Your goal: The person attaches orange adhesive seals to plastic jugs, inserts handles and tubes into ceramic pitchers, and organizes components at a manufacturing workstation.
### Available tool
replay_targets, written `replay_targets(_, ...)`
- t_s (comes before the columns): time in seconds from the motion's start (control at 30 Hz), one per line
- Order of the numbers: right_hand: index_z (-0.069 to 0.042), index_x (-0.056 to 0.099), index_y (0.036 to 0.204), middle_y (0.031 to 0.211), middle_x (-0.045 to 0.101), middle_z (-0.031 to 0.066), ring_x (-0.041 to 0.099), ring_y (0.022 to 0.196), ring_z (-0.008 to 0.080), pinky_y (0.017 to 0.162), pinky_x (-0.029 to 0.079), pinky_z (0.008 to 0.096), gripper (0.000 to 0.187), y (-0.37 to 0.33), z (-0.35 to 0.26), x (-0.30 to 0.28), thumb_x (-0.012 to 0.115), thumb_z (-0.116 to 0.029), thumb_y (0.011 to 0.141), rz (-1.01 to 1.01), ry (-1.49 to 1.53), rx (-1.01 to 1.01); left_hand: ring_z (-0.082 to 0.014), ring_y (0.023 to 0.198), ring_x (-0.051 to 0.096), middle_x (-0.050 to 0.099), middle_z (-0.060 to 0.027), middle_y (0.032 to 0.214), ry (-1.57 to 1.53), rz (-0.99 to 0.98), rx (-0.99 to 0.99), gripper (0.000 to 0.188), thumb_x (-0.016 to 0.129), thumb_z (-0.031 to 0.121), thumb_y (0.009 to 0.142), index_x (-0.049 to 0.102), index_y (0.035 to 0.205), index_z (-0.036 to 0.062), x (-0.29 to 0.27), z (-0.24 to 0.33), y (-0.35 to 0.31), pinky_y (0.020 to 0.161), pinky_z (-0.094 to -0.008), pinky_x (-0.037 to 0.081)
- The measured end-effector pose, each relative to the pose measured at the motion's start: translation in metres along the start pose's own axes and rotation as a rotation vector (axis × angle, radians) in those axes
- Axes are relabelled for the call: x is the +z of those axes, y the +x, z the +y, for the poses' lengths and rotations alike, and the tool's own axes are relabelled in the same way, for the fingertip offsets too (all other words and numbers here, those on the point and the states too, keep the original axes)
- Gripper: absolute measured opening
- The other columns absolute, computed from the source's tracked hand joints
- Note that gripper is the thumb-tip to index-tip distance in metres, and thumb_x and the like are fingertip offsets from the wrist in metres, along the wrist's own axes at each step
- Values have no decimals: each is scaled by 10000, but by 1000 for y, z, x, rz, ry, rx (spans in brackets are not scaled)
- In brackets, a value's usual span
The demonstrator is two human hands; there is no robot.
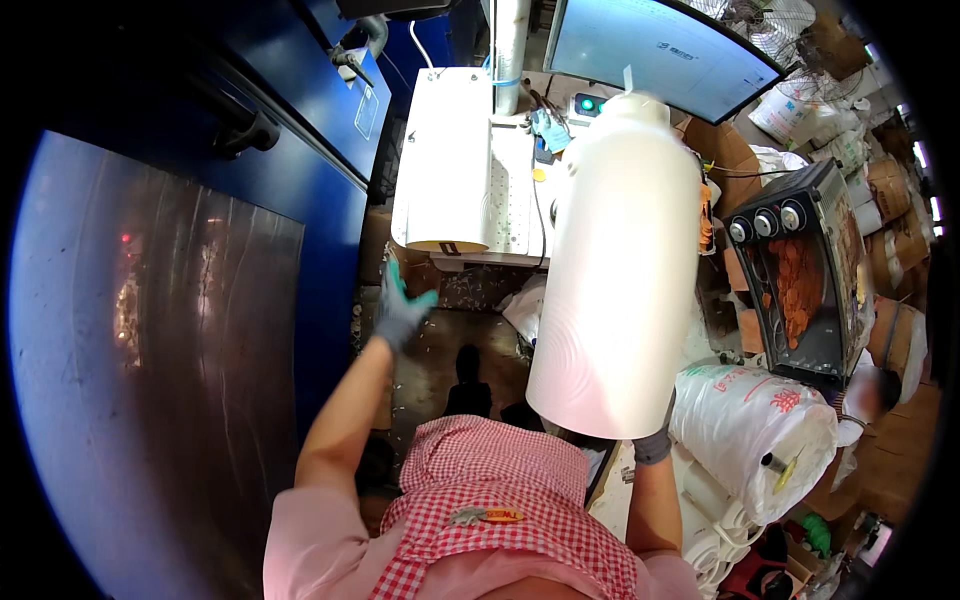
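A large cream plastic shell, shaped like a flask with a narrowed, knobbed top, is held up in front of me on the right. My right hand, in a grey glove, grips its lower end; most of the fingers are hidden behind the shell. My left hand wears a grey glove with green fingertips and reaches forward empty, thumb and fingers spread. Just beyond it, a cream rounded piece lies on the white worktable, its near end overhanging slightly.
A blue machine with a large metal panel stands close at left. Behind the shell are a monitor and a box with green buttons. At right are a small oven and a plastic-wrapped white cylinder.
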State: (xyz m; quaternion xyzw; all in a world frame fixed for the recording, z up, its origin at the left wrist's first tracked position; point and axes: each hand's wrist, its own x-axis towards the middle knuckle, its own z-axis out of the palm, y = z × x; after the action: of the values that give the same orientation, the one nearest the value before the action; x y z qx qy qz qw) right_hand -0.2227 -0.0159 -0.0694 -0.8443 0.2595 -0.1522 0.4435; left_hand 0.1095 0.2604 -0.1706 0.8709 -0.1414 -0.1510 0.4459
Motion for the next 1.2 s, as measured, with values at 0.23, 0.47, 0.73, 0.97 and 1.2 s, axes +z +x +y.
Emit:
replay_targets(0.23, 11, 449, 1369, 1319, 557, 171, 547, 1205, 288, 1001, 443, 361, 513, -4, -13, 38, 591, -205, 926, -147, -230, 26, -366, 992, 656, 673, -221, 1060, 99, 7, 37, 494, 499, 280, 960, 428, 1377, 25, -15, -13, 139, 877, -401, 520)
replay_targets(0.47, 69, 501, 1231, 1077, 633, 136, 609, 988, 184, 828, 503, 316, 381, 112, -39, 113, 572, -166, 940, -144, 416, 228, -277, 1123, 566, 533, -179, 1280, -190, 153, 185, 585, 616, 298, 910, 410, 1371, 2, -31, -10, -102, 925, -382, 476)
replay_targets(0.73, -193, 224, 1515, 1255, 571, 268, 576, 1130, 405, 932, 473, 445, 720, 250, 0, 258, 560, -134, 881, -150, 182, 206, -354, 884, 664, 662, -199, 1057, 44, -2, -339, 665, 573, 428, 903, 365, 1413, 56, -59, -65, -218, 709, -420, 521)
replay_targets(0.97, -256, 45, 1542, 1151, 603, 297, 623, 1019, 414, 908, 476, 472, 803, 234, 2, 278, 468, -111, 874, -221, -292, 197, -411, 923, 654, 645, -255, 1099, 94, 46, -399, 752, 550, 500, 880, 302, 1448, 73, -36, -109, -254, 718, -471, 515)
replay_targets(1.2, -261, 28, 1545, 1309, 525, 282, 601, 1105, 388, 949, 472, 443, 707, 233, 11, 302, 357, -100, 941, -203, -263, 254, -415, 1037, 620, 598, -243, 1220, 6, 54, -501, 754, 515, 570, 879, 373, 1417, 62, -31, -98, -251, 808, -456, 510)
